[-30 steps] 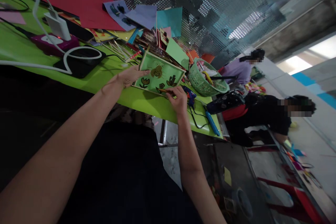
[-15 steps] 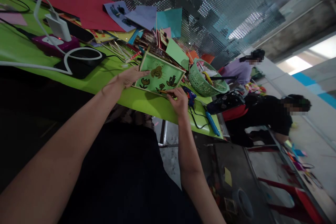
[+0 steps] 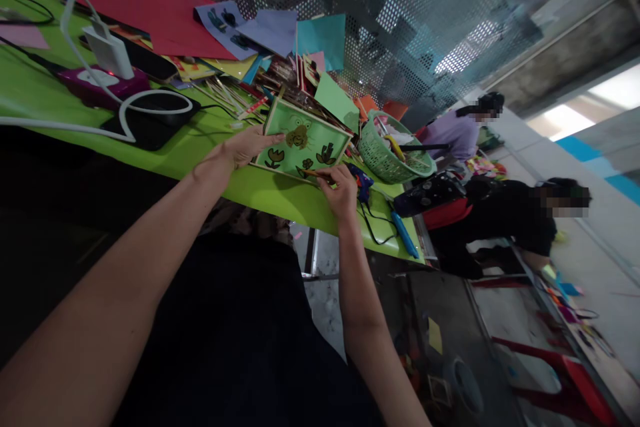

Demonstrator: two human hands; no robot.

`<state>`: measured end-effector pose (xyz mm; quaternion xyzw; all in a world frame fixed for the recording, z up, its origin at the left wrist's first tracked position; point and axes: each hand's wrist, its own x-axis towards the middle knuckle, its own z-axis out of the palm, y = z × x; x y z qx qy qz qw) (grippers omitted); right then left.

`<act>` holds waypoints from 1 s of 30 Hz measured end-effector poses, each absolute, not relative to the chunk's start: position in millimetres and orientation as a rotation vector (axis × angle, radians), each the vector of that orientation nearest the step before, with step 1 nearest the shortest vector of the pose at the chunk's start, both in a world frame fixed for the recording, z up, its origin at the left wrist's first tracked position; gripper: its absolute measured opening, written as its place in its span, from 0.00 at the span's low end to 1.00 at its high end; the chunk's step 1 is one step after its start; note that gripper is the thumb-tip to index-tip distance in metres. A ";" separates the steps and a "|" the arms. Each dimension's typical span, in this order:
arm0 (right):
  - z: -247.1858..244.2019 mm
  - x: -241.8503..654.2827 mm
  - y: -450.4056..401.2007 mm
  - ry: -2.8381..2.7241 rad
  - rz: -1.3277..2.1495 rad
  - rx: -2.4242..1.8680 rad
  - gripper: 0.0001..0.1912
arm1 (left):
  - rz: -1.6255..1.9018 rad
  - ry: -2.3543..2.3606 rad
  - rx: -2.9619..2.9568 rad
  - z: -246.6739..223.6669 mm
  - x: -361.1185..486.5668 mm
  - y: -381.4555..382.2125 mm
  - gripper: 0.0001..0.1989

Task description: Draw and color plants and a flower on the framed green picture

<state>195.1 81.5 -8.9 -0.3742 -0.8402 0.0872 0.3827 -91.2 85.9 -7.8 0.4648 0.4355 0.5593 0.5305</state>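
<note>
A framed green picture [image 3: 286,159] with glittery brown flower and animal shapes is tilted up above the green table. My left hand [image 3: 249,145] grips its left edge, thumb on the front and the other fingers partly hidden behind. In my right hand [image 3: 341,191] is a thin yellowish pencil [image 3: 315,174], pinched between the fingers. The pencil's tip meets the picture's lower part, beside a small flower shape. Just right of that hand lies a dark blue glue gun [image 3: 361,177] with a black cord.
A green basket [image 3: 375,157] of craft items stands on the right of the green table [image 3: 210,177]. Behind lie sticks and coloured paper [image 3: 175,20]. A purple power socket [image 3: 103,87] with white cable sits left. Two people [image 3: 510,220] are at the right.
Almost nothing differs. My left hand still holds the framed picture, and the pencil in my right hand stays at nearly the same spot near the lower flower shape.
</note>
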 end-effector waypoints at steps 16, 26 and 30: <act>-10.2 199.0 80.6 -2.153 0.184 -0.986 0.06 | 1.294 1.021 1.113 -10.3 -92.4 89.9 0.23; -8.6 194.5 79.0 -2.139 0.206 -0.963 0.07 | 1.218 1.055 1.143 -10.9 -91.7 88.5 0.17; -10.1 197.3 79.7 -2.149 0.195 -0.983 0.07 | 1.228 1.070 1.141 -10.3 -92.8 87.4 0.17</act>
